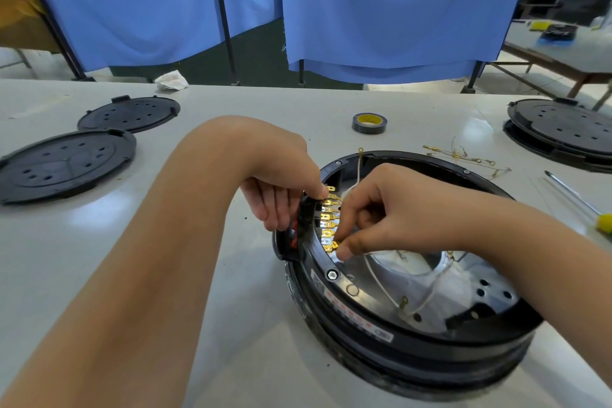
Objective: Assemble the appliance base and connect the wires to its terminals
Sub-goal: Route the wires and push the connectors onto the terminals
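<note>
The round black plastic appliance base with its bright metal inner plate is set upside down on the pale grey worktop, near its front edge and right of centre. A row of gold-coloured spade terminals is mounted on the black switch housing at the base's left rim. The left hand is curled over that housing, its fingertip pressed at the top of the terminal row – the block is steadied by it. The right hand is closed in a pinch, thumb and forefinger brought together on a connector at the lowest terminals; a thin white insulated wire is seen trailing from beneath it across the metal plate.

The step in hand is judged to be the seating of a wire's connector on a terminal. It would be done well if the connector were kept in line with the blade and pushed straight on, never rocked, while the housing is braced against the push. The neighbouring blades should not be bent, and the wire should be left slack enough not to be strained.

As for writing – a white label with red marks is fixed to the base's rim, but nothing on it can be read. No legible brand is shown on the roll of dark tape with a yellow core further back.
</note>
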`<state>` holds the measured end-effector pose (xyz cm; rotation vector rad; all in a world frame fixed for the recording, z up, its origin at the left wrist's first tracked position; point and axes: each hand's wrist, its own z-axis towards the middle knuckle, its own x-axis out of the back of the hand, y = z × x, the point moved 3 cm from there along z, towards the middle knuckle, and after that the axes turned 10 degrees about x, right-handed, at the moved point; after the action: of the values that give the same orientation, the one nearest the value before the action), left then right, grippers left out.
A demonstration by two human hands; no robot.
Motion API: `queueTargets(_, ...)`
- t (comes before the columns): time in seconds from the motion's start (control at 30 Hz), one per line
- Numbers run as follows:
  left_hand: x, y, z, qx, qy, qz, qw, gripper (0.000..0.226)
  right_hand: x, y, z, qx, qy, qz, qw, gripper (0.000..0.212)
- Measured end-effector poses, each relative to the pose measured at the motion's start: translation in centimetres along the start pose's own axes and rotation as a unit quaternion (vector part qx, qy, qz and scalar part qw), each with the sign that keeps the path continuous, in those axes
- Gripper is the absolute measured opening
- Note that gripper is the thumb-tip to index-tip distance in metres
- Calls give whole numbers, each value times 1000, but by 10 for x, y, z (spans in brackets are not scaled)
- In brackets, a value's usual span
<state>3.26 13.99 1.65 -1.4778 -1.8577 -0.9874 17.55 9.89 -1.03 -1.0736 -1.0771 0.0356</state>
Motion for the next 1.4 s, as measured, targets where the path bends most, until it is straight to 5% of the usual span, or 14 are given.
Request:
queueTargets(1.13,-12,2,-18,37,-31,39,998,62,-5,-6,0,-26,34,-80,996,21)
queueTargets(1.4,-23,-13,-16,0,24,-21,999,59,-5,-10,0,-48,20,-121,991,20)
